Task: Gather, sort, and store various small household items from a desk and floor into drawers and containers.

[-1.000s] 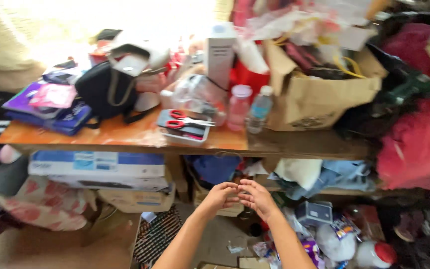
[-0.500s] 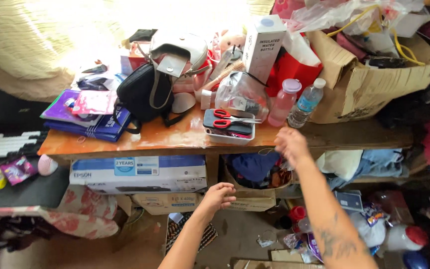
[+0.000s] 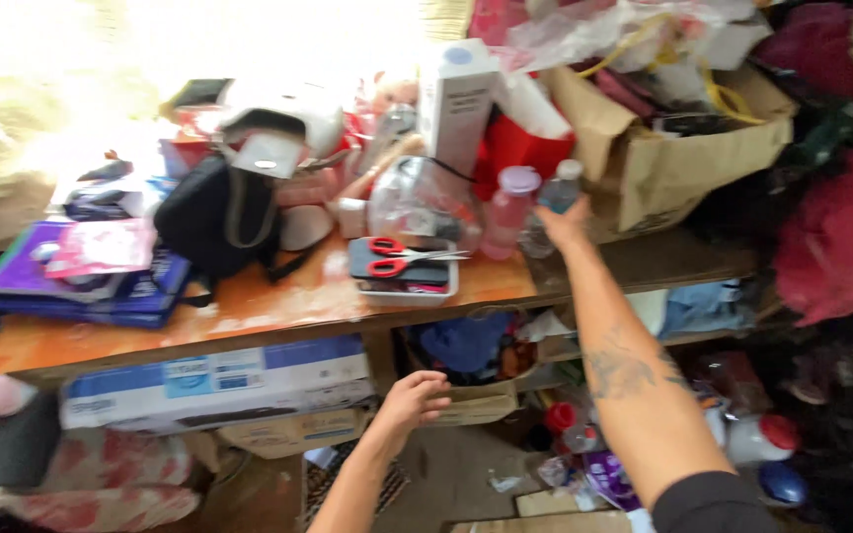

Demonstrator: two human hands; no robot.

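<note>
Fingers of my right hand (image 3: 564,219) wrap the clear water bottle (image 3: 551,202) near the table's (image 3: 278,301) back right edge, beside the pink bottle (image 3: 508,209); my left hand (image 3: 413,400) hangs loose, unclenched, below the front edge.

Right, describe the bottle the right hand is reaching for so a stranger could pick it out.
Start at the orange wooden table and go to its right end, in front of the torn cardboard box. The right hand touches a clear plastic water bottle there. Unlike the pink bottle beside it, it is see-through, with a white cap and blue label.
</note>
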